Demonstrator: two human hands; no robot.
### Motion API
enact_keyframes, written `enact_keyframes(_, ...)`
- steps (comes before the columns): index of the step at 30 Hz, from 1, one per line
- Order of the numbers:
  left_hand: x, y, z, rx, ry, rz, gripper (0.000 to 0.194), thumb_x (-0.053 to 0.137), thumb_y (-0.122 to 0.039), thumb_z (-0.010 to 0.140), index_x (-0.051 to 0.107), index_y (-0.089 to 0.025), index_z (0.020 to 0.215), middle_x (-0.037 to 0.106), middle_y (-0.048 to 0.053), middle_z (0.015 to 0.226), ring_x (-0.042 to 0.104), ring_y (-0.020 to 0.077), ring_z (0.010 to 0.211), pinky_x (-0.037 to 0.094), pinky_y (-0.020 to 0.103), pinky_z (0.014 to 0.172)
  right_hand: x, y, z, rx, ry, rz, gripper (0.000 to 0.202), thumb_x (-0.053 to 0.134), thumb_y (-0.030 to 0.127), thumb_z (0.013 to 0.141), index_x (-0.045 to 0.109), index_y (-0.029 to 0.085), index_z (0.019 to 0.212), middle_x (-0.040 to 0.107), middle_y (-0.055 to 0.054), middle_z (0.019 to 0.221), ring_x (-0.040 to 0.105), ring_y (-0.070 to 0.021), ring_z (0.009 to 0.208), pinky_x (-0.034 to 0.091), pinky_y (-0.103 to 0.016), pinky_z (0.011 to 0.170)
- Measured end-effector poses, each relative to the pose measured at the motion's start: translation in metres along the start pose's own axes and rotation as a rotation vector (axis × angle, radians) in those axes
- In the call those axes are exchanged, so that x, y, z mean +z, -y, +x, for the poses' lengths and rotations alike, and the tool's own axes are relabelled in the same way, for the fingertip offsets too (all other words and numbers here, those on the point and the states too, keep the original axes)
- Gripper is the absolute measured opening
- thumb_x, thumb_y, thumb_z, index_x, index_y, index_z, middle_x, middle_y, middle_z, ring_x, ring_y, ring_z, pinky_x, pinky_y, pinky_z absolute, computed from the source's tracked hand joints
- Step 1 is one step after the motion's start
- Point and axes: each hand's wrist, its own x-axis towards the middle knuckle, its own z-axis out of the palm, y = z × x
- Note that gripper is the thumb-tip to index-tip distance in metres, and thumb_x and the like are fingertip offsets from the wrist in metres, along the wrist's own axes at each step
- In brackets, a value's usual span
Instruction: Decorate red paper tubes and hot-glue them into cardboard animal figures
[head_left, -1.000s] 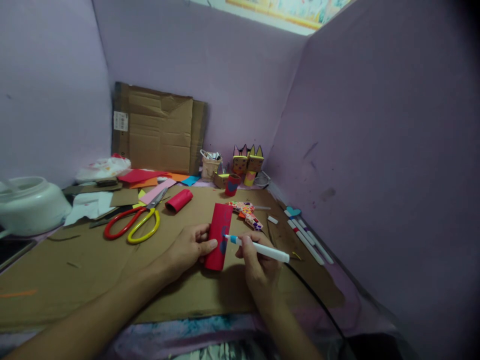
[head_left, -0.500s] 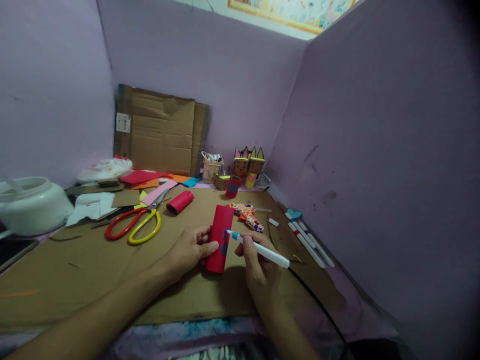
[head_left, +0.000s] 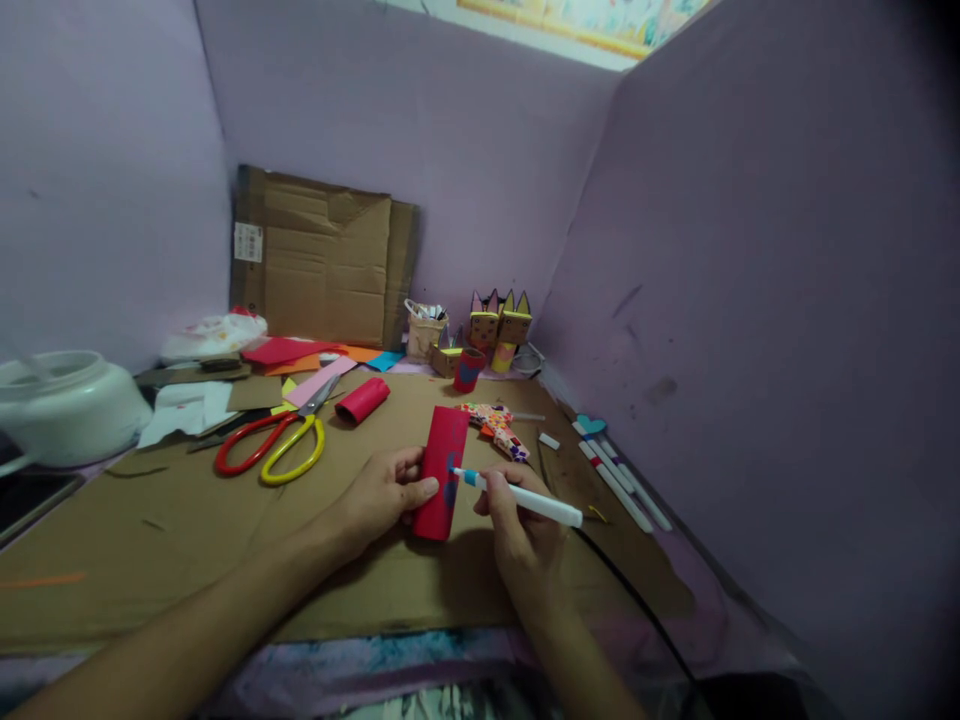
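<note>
Gripped in my left hand [head_left: 390,492] is a red paper tube [head_left: 440,450], tilted slightly, with blue marks along its right side. My left thumb presses on its front while the other fingers go behind it. My right hand [head_left: 525,530] is closed around a white marker pen [head_left: 544,504] with a blue band near its tip. The tip touches the blue patch on the tube, or is very close to it. Behind the tube lies a glue gun [head_left: 499,428] with a colourful pattern. A white pen cap [head_left: 549,440] rests beside it.
Scissors [head_left: 292,440] with red and yellow handles lie at left on the cardboard sheet [head_left: 225,570], near another red tube [head_left: 363,400]. Several markers [head_left: 615,480] line the right side. A white pot [head_left: 67,410] stands far left. A black cable [head_left: 637,600] runs at lower right.
The marker tip has shifted down slightly along the tube, and the blue patch beneath it looks larger. Both hands keep their holds.
</note>
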Motion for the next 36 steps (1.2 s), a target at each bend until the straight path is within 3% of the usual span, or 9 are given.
enact_keyframes(6, 0.0000, 0.0004, 0.0003, -0.009, 0.003, -0.017, 0.051, 0.075, -0.038, 0.061, 0.062, -0.010, 0.102, 0.063, 0.002, 0.071, 0.049, 0.0102, 0.054, 0.032, 0.020, 0.048, -0.0008, -0.0019, -0.0011, 0.034, 0.009, 0.006, 0.026, 0.050, 0.035, 0.088, 0.061, 0.017, 0.075, 0.056, 0.001, 0.055, 0.053, -0.0126, 0.051, 0.042, -0.023, 0.050)
enact_keyframes(26, -0.0014, -0.0006, -0.0008, -0.008, 0.020, -0.008, 0.054, 0.075, -0.039, 0.061, 0.061, -0.012, 0.106, 0.065, 0.003, 0.077, 0.049, 0.0111, 0.057, 0.030, 0.021, 0.050, 0.0009, 0.0022, 0.0031, -0.071, -0.029, -0.004, 0.020, 0.049, 0.027, 0.090, 0.062, 0.018, 0.078, 0.061, 0.001, 0.060, 0.059, -0.0119, 0.055, 0.047, -0.022, 0.053)
enact_keyframes(36, -0.0028, 0.0010, 0.0006, -0.026, 0.019, -0.008, 0.055, 0.075, -0.040, 0.059, 0.059, -0.010, 0.104, 0.062, 0.002, 0.074, 0.046, 0.0096, 0.055, 0.031, 0.020, 0.049, -0.0002, 0.0004, 0.0007, -0.005, -0.003, 0.013, 0.024, 0.050, 0.033, 0.088, 0.059, 0.017, 0.072, 0.055, 0.002, 0.054, 0.051, -0.0108, 0.047, 0.040, -0.022, 0.046)
